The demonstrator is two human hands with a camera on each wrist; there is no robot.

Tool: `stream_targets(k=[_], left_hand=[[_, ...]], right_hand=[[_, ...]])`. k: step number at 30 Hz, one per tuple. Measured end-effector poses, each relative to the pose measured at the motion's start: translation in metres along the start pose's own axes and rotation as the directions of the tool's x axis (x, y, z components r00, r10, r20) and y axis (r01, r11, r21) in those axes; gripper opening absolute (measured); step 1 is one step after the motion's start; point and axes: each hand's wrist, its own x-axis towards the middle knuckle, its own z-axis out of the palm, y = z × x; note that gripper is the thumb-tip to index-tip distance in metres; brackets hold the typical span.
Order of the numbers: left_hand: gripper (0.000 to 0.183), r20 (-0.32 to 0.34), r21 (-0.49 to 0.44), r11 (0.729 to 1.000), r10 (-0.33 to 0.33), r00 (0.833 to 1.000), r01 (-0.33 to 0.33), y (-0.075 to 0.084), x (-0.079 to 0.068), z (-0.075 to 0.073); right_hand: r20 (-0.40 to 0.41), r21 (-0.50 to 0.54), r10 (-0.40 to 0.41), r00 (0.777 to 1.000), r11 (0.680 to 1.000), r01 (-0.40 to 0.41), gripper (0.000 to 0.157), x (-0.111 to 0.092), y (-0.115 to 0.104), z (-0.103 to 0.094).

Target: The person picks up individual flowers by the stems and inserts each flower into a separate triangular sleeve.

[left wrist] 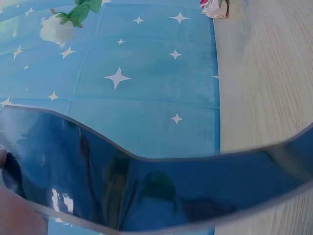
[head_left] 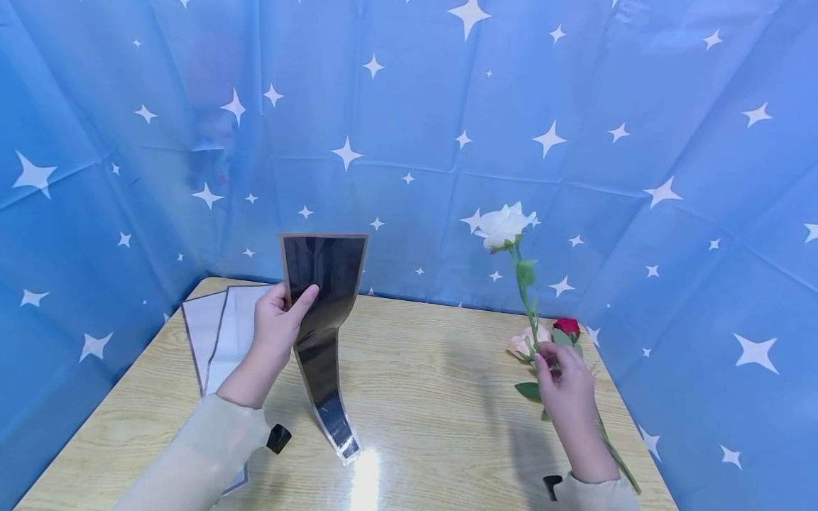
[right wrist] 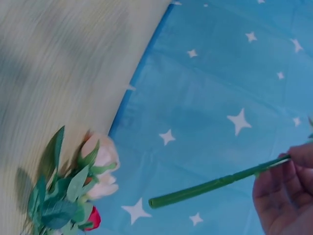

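On the left of the head view, my left hand grips a glossy black flower sleeve by its wide upper part, thumb across the front. The sleeve tapers down in a bend to a narrow end above the table. In the left wrist view the sleeve stretches across the lower half. My right hand pinches the green stem of a white rose, bloom upward. The right wrist view shows the cut stem end pointing away from the fingers. A gap separates rose and sleeve.
A peach rose and a red rose lie on the wooden table beyond and beside my right hand. Pale sleeves with dark edges lie at the left, partly behind my left arm. A blue star-patterned curtain encloses the table.
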Motion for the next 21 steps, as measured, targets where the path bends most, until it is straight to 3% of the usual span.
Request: stream_targets(k=[3,7,9,13,15,17,21], left_hand=[[0.024,-0.057,0.032,0.999,0.033,0.998,-0.031,0.000,0.001,0.001],[0.022,-0.070,0.017,0.999,-0.028,0.997,0.029,0.002,0.000,0.002],[0.020,-0.043,0.017,0.997,-0.080,0.996,0.080,0.004,-0.001,0.003],[0.044,0.059,0.074,0.986,-0.156,0.986,0.152,0.008,-0.004,0.004],[0.048,0.095,0.060,0.990,-0.134,0.986,0.129,0.007,-0.005,0.005],[0.041,0.094,0.054,0.996,-0.079,0.992,0.074,0.005,-0.006,0.007],[0.024,0.014,0.046,0.999,0.017,1.000,-0.018,0.001,-0.006,0.011]], right_hand=[[0.027,0.060,0.055,0.998,0.997,-0.057,0.015,0.004,-0.007,-0.002],[0.075,0.129,0.129,0.989,0.982,-0.137,0.017,0.013,-0.017,-0.005],[0.091,0.176,0.153,0.984,0.970,-0.167,0.018,0.017,-0.021,-0.006],[0.108,0.285,0.197,0.974,0.933,-0.220,0.019,0.023,-0.028,-0.008],[0.116,0.336,0.210,0.971,0.911,-0.238,0.020,0.024,-0.032,-0.008],[0.118,0.396,0.212,0.970,0.886,-0.242,0.020,0.025,-0.036,-0.008],[0.116,0.492,0.196,0.974,0.840,-0.227,0.019,0.027,-0.044,-0.008]])
